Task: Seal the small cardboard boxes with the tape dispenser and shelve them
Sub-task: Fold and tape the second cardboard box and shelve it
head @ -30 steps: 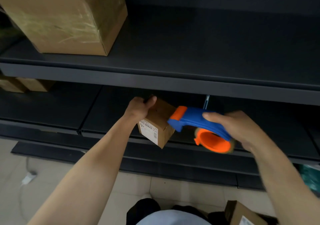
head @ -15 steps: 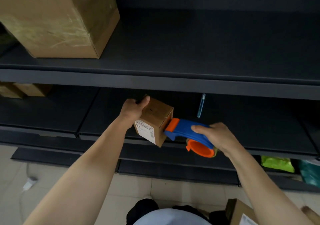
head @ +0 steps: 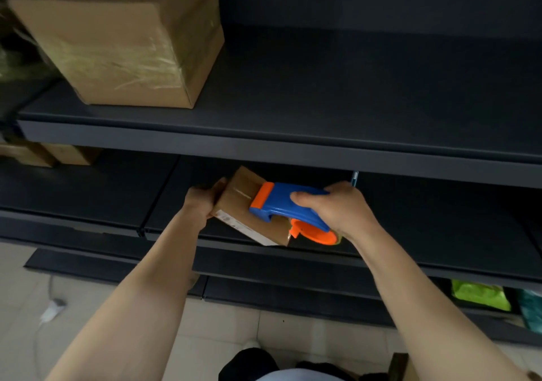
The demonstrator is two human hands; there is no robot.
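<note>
I hold a small cardboard box (head: 239, 201) in the air in front of the middle shelf, tilted with its flap seam facing up. My left hand (head: 199, 204) grips its left end. A white label shows on its lower side. My right hand (head: 337, 207) is closed around the blue and orange tape dispenser (head: 290, 207). The dispenser's orange nose lies on the box's top face, over the seam. Its orange tape roll hangs off the box's right end.
Dark metal shelves (head: 264, 146) fill the view. A large taped cardboard box (head: 123, 40) stands on the upper shelf at left. Smaller boxes (head: 44, 154) sit on the middle shelf far left. A green packet (head: 478, 294) lies low right. Tiled floor lies below.
The box has been turned so its seam faces up. The dispenser moved from the box's right side onto its top face.
</note>
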